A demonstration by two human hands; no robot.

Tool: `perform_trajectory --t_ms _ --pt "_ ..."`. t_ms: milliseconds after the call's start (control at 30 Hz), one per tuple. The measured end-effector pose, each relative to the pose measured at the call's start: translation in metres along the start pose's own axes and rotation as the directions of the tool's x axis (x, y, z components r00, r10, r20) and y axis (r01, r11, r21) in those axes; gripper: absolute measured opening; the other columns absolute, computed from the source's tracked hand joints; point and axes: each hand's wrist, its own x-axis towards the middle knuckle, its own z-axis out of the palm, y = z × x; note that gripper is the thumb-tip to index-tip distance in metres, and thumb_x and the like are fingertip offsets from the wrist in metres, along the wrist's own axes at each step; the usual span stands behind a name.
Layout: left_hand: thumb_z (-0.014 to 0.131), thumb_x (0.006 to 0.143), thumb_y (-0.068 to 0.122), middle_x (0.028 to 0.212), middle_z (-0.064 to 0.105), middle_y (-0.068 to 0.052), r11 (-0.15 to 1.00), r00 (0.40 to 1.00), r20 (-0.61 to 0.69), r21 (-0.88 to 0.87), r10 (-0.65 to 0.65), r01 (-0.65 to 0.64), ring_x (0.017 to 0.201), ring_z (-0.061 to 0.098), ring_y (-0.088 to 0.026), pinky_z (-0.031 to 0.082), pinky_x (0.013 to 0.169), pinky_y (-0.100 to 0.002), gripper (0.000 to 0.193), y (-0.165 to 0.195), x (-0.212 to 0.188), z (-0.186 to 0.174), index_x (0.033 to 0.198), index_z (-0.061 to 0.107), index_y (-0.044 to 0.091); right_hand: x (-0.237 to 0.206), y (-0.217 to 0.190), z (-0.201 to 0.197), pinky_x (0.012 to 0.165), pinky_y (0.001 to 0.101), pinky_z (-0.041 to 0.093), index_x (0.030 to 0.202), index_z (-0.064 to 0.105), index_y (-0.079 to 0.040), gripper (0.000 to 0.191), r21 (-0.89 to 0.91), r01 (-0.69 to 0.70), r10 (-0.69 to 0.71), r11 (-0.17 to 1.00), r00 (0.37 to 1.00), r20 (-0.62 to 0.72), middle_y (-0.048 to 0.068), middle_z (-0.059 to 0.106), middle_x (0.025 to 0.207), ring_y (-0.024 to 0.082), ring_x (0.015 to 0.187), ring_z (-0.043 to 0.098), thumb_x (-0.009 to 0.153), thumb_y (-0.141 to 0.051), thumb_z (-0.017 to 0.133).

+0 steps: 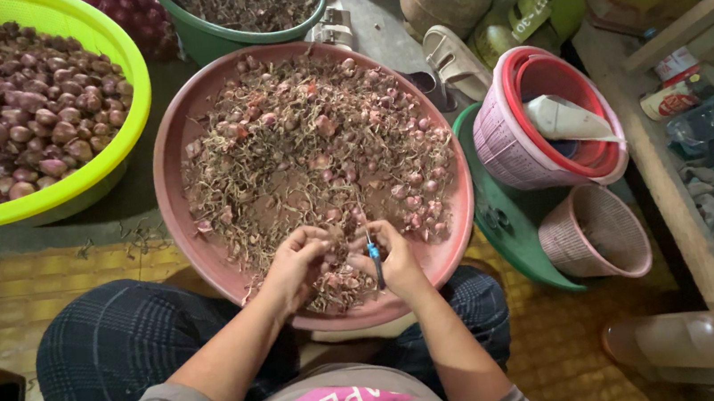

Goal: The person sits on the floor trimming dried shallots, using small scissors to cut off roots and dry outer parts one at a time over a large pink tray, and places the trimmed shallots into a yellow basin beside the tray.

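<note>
Two hands over near rim of one pink basin (168, 150): left hand (297, 261) curled around small shallot (333, 253), right hand (395, 259) clenched on blue-handled knife (374, 257). Beyond: two pink baskets, one yellow-green basin (121, 53) of shallots, one green tub (204, 34).

The pink basin (168, 150) holds brown roots and purplish shallots (326, 126). Left of it sits a lime-green basin (110, 40); behind it, a dark green one (204, 34). The trousers (114, 345) are dark plaid, the knife (374, 257) blue-handled.
</note>
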Motion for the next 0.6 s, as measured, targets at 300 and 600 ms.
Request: perform_trajectory --t_ms 300,600 --pt "0.072 0.092 0.000 0.089 0.069 -0.010 0.974 0.983 0.178 0.226 -0.037 -0.005 0.068 0.066 -0.016 0.058 0.061 -0.033 0.020 0.001 -0.007 -0.001 0.109 0.064 -0.004 0.012 0.011 0.009 0.075 0.0255 0.055 0.114 0.059 -0.002 0.040 0.018 0.015 -0.013 1.000 0.995 -0.098 0.006 0.069 0.092 0.011 0.084 0.066 0.080 0.003 0.080" --pt "0.067 0.092 0.003 0.100 0.073 -0.010 0.999 0.998 0.061 -0.040 0.017 -0.015 0.094 0.073 -0.023 0.060 0.087 -0.036 0.017 0.011 0.000 -0.001 0.109 0.064 0.000 0.007 0.000 -0.007 0.073 0.0291 0.053 0.111 0.056 -0.003 0.056 -0.425 -0.036 0.004 0.905 0.997 -0.077 0.007 0.065 0.085 0.013 0.079 0.060 0.073 -0.023 0.092"
